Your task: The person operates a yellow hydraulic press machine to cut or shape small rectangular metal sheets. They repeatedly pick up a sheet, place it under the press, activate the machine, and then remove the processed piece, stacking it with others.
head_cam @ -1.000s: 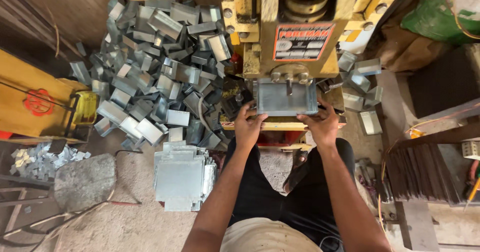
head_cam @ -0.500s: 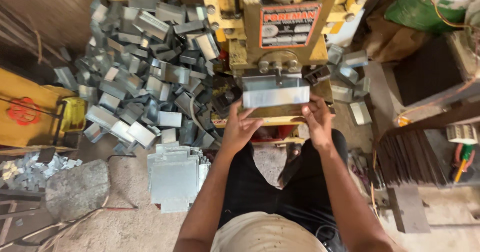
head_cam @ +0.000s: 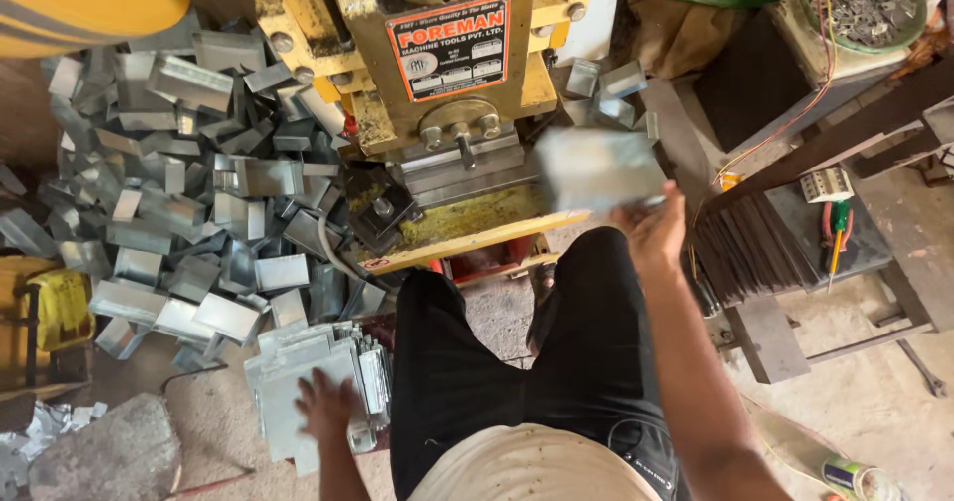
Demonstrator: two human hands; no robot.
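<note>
Since half a second ago both of my hands have left the press bed, where they held a metal piece together: my right hand point(head_cam: 654, 231) now carries that bent sheet-metal piece point(head_cam: 599, 168) off to the right of the yellow press machine point(head_cam: 437, 74), fingers closed on its lower right edge, the piece blurred by motion and clear of the bed. My left hand point(head_cam: 325, 407) has dropped down to the floor on my left and lies flat, fingers spread, on top of the stack of flat metal blanks point(head_cam: 298, 377) beside my knee; I cannot tell whether it grips the top sheet or only rests on it. The yellow press bed point(head_cam: 467, 225) shows bare between the two. A heap of formed metal pieces point(head_cam: 189, 193) fills the floor left of the machine, well apart from the right hand. A green-handled screwdriver point(head_cam: 838, 231) lies on a bench to the far right.
</note>
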